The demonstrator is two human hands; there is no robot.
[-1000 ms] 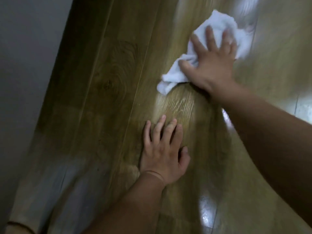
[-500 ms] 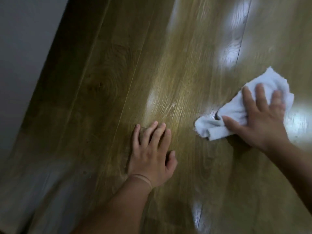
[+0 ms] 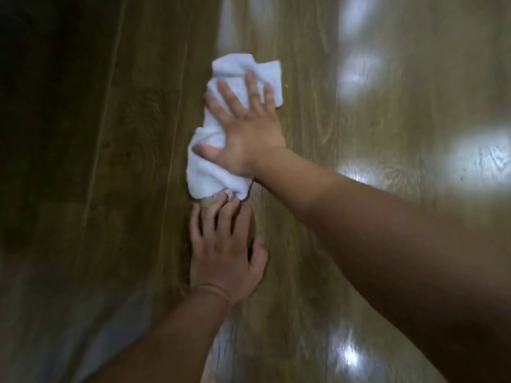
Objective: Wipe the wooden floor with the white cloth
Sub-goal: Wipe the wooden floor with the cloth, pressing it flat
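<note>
Where the wooden floor (image 3: 132, 139) darkens at left, the left hand (image 3: 224, 261) lies flat with its fingers spread, fingertips meeting the white cloth (image 3: 210, 172). Bunched lengthwise along the grain, it sits under the right hand (image 3: 243, 134), which is splayed and pressing. Half a second ago it lay farther right, toward the glare patches (image 3: 481, 158).

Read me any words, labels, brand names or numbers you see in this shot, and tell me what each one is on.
None can be read. The white cloth shows no tag or print, the wooden floor shows only grain and glare, and neither the right hand nor the left hand bears any writing.
</note>
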